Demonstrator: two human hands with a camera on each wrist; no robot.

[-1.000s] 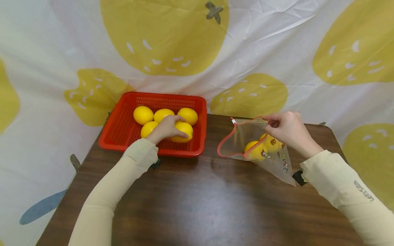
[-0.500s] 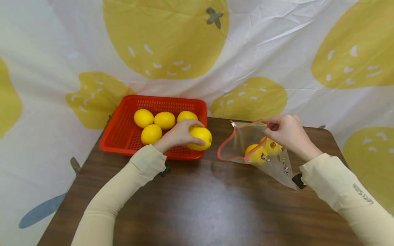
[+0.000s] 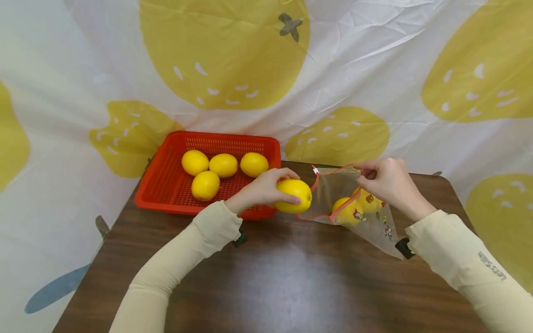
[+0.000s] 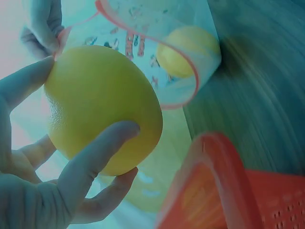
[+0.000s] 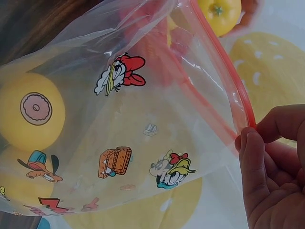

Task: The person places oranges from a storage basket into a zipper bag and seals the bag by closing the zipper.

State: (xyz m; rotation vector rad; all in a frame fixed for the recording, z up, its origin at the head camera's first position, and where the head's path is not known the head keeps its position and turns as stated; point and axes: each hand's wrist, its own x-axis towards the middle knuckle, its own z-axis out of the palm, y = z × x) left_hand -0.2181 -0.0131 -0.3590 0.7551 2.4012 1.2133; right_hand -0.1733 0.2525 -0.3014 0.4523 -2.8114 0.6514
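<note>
My left hand grips a yellow lemon between thumb and fingers, at the mouth of a clear zip bag. In the left wrist view the held lemon fills the middle, thumb across its near side. My right hand pinches the bag's red zip edge at its upper corner, thumb against fingers, as the right wrist view shows at the red edge. The bag's mouth gapes toward the left. Two lemons lie inside it, seen through the cartoon-printed plastic.
A red plastic basket stands left of the bag, with several lemons in it. Its right rim is just beneath my left hand. A white cloth printed with yellow fruit hangs behind the brown wooden table.
My left hand has lifted the lemon out of the basket and carried it right, over the rim to the bag's mouth. The right hand keeps its hold on the bag, nearly still.
</note>
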